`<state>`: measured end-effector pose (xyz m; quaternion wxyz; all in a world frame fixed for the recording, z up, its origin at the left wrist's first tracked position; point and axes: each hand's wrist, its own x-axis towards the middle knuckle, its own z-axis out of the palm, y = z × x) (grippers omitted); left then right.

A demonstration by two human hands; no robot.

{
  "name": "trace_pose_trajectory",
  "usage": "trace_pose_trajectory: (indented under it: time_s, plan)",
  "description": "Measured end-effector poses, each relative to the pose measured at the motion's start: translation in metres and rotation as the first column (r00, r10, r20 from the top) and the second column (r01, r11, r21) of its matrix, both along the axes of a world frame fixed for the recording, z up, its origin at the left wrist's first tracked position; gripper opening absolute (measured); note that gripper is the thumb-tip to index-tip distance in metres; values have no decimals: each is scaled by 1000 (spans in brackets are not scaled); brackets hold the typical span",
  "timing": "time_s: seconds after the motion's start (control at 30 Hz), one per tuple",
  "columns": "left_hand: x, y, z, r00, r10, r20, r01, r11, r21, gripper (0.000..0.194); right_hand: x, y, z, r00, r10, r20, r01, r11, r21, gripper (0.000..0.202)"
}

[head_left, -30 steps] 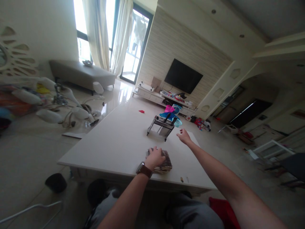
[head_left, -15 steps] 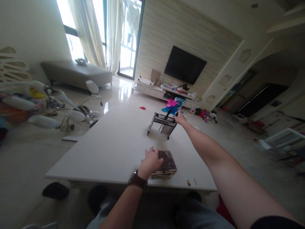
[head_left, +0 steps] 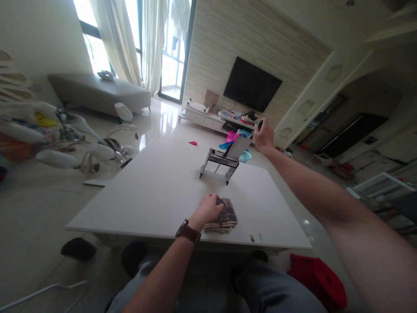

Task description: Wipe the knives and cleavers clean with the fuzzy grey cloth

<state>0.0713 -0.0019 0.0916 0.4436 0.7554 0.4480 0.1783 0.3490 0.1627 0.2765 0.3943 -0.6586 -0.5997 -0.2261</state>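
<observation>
My right hand (head_left: 263, 135) is closed around the dark handle of a cleaver, held up over the far side of the white table. The cleaver's broad grey blade (head_left: 239, 147) slants down toward a metal knife rack (head_left: 224, 161), its lower end overlapping the top of the rack. Another blade seems to hang inside the rack, hard to make out. Near the front edge, my left hand (head_left: 210, 208) lies on a folded brown patterned cloth (head_left: 228, 215), fingers curled on its left part. The cloth looks layered, with pale edges.
Two small objects, one a dark and yellow piece (head_left: 252, 238), lie by the front edge of the table (head_left: 140, 200). A red stool-like thing (head_left: 317, 278) stands at the lower right. Plastic baskets (head_left: 245, 156) are beyond the table. A chandelier (head_left: 97, 152) sits at left.
My right hand has risen, drawing the cleaver up out of the knife rack so its blade shows. My left hand's spread fingers have drawn in on the cloth.
</observation>
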Motion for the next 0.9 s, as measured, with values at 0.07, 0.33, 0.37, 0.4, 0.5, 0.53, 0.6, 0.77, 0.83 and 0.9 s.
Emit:
trace_pose_trajectory:
  time_s: [0.07,0.33,0.37,0.4,0.5,0.53,0.6,0.77,0.83,0.9]
  plan:
    - [7,-2,3,992,-9,127,17,998,-65,34,-9,-26,14,993,88,77,-92,994,52,27]
    - [31,-32,16,571,353,741,421,649,-634,61,-78,-165,-41,878,409,247,-393,912,-114,13]
    - [31,-35,19,511,382,770,486,611,-625,62,-85,-177,-54,862,441,251,-420,897,-135,10]
    - [29,-38,21,457,408,790,539,580,-611,62,-92,-187,-66,843,476,251,-451,879,-154,7]
    - [23,-40,27,318,534,784,605,522,-601,56,-106,-207,-100,801,542,254,-498,839,-220,9]
    - [21,-39,27,278,587,761,599,513,-615,53,-110,-211,-110,784,561,267,-508,826,-244,12]
    - [18,-34,27,227,684,693,567,486,-665,47,-117,-215,-128,749,587,308,-519,809,-277,15]
    - [15,-26,28,165,831,531,458,412,-788,29,-128,-214,-154,734,590,335,-523,807,-274,13]
    - [14,-25,30,156,859,487,410,392,-823,26,-128,-213,-157,735,604,307,-532,795,-291,11]
    - [14,-26,32,170,866,470,380,383,-842,26,-124,-214,-157,716,648,260,-565,756,-330,9]
